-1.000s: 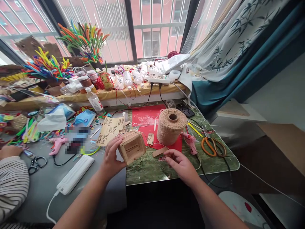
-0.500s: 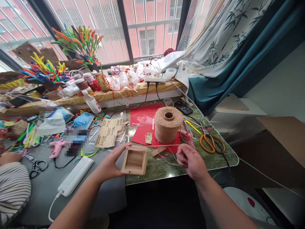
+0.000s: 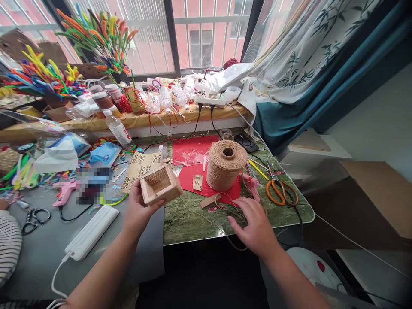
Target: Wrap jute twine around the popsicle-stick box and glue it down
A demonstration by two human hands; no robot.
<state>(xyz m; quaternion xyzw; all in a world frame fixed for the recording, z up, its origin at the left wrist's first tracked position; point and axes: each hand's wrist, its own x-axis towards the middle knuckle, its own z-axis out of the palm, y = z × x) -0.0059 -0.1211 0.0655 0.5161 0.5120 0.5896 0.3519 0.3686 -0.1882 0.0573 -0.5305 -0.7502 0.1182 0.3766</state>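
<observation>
My left hand point(image 3: 138, 216) is closed around a small wooden box point(image 3: 158, 198), tilted, its open side facing me. Thin jute twine point(image 3: 210, 221) runs from the box's right side, over the table, and sags past the front edge near my right hand point(image 3: 255, 227). That hand is open, palm down, fingers apart, over loops of the twine. Whether a fingertip touches the strand I cannot tell. Behind it a large spool of jute twine point(image 3: 224, 171) stands upright on red sheets point(image 3: 193, 152). A flat wooden strip point(image 3: 210, 201) lies in front of the spool.
Orange-handled scissors point(image 3: 280, 192) lie to the right, beside a yellow pen point(image 3: 258, 170). At left are sandpaper sheets point(image 3: 141, 165), a pink glue gun point(image 3: 65, 192), a white power strip point(image 3: 92, 234) and black scissors point(image 3: 35, 219). Another person's striped sleeve point(image 3: 9, 249) shows at the left edge.
My left hand has moved left and up with the box, tilting it. My right hand has gone from closed on the twine to open, and the strand has gone from taut to slack.
</observation>
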